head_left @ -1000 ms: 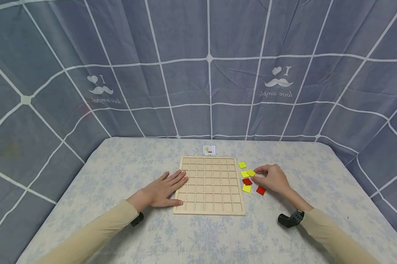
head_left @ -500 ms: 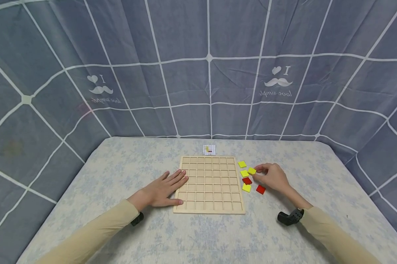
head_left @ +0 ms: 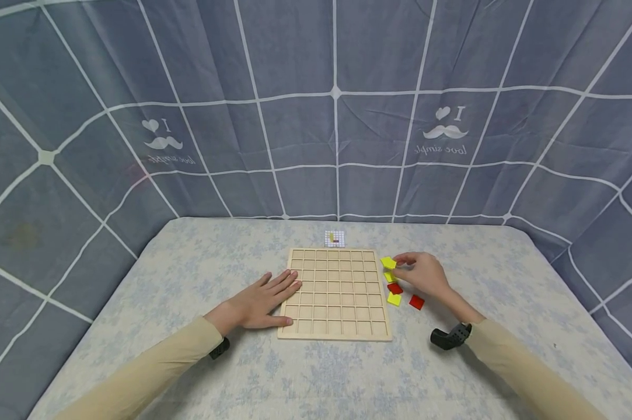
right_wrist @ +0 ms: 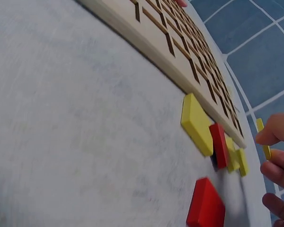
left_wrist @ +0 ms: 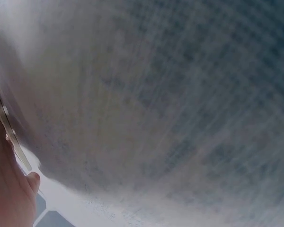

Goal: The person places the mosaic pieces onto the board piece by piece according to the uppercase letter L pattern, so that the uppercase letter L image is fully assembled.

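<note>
Head camera: a person's left hand point(head_left: 260, 302) lies with fingers spread over the left edge of a wooden grid board point(head_left: 334, 336), gripping nothing. Across the board, the right hand point(head_left: 425, 274) pinches a yellow tile point(right_wrist: 267, 152) narrowly between thumb and finger, just beyond the board's right edge. From the right wrist, that held tile stands on edge between the fingertips, apart from the tiles lying on the tablecloth point(head_left: 316, 379).

Those loose tiles lie near the board's right side. Three loose yellow tiles point(right_wrist: 196, 125) and one red tile point(right_wrist: 220, 145) form an uneven row, the red one tilted between two of the yellow; what lies under its dark lower edge is hard to make out. Another red square point(right_wrist: 206, 203) lies a little farther out from the board.

Just beside the board's far edge is a small printed card point(head_left: 334, 239) bearing a grid with yellow and red marks. Tan sleeves point(head_left: 153, 367) cover both forearms, and a black strap point(head_left: 451, 336) circles the right wrist. Behind the table hangs a blue-grey curtain point(head_left: 294, 134) with white lines. The left wrist view is mostly blurred cloth.
</note>
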Motion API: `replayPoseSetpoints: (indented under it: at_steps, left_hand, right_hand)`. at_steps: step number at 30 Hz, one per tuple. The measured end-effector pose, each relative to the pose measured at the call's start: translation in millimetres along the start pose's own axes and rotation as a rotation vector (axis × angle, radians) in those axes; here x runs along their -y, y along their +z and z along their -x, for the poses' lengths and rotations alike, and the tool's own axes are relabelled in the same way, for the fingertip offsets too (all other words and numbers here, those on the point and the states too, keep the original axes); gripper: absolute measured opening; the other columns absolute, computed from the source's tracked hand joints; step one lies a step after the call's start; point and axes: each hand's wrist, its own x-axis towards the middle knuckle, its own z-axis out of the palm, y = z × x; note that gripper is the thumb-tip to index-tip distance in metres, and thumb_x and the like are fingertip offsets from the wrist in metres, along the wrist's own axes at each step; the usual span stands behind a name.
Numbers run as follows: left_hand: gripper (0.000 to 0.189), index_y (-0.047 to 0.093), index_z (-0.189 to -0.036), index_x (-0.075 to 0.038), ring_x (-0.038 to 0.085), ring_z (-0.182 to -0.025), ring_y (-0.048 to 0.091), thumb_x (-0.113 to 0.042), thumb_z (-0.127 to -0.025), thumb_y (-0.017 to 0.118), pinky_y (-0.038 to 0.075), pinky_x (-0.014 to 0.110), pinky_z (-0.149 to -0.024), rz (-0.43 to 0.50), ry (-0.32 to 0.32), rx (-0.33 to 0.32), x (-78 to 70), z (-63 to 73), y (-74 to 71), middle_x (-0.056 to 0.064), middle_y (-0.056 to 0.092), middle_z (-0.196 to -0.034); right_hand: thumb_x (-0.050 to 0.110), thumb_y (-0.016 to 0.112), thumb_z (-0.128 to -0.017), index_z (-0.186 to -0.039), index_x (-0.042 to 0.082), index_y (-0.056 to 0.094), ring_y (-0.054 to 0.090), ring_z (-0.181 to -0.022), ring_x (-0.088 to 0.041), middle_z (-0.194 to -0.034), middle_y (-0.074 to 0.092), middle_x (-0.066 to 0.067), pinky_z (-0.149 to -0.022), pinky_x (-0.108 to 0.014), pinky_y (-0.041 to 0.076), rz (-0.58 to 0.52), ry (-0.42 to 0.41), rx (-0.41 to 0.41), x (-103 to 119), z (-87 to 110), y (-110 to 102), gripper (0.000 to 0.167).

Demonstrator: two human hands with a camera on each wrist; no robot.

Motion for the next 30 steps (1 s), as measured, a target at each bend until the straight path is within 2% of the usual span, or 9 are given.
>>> replayPoseSetpoints:
  at_steps: [7, 21, 30]
  left_hand:
    - [0.082, 0.011, -0.156, -0.016, 0.025, -0.151, 0.006, -0.063, -0.095, 0.04, 0.013, 0.055, -0.12, -0.002, 0.004, -0.003, 1.7, 0.5, 0.3, 0.008, 0.005, -0.163]
    - [0.083, 0.01, -0.157, -0.018, 0.025, -0.151, 0.004, -0.066, -0.094, 0.037, 0.011, 0.055, -0.12, 0.007, 0.01, 0.006, 2.5, -3.4, 2.1, 0.006, 0.002, -0.164]
    - [0.083, 0.014, -0.156, -0.015, 0.027, -0.151, 0.008, -0.065, -0.095, 0.037, 0.014, 0.057, -0.119, 0.007, 0.014, -0.002, 2.6, -1.0, -0.7, 0.009, 0.007, -0.163]
  right_hand:
    - [0.028, 0.076, -0.08, -0.105, 0.008, 0.074, 0.066, -0.091, -0.03, -0.095, 0.074, -0.01, -0.067, -0.034, 0.053, -0.039, -0.063, 0.029, 18.7, -11.7, 6.8, 0.032]
    - [0.028, 0.076, -0.079, -0.104, 0.009, 0.075, 0.066, -0.092, -0.029, -0.09, 0.074, -0.007, -0.072, -0.038, 0.053, -0.083, -0.135, 0.083, 55.9, -34.4, 32.6, 0.031]
    - [0.029, 0.077, -0.08, -0.105, 0.012, 0.075, 0.067, -0.092, -0.025, -0.09, 0.074, -0.003, -0.075, -0.037, 0.054, -0.116, -0.178, 0.157, 80.2, -44.4, 50.6, 0.03]
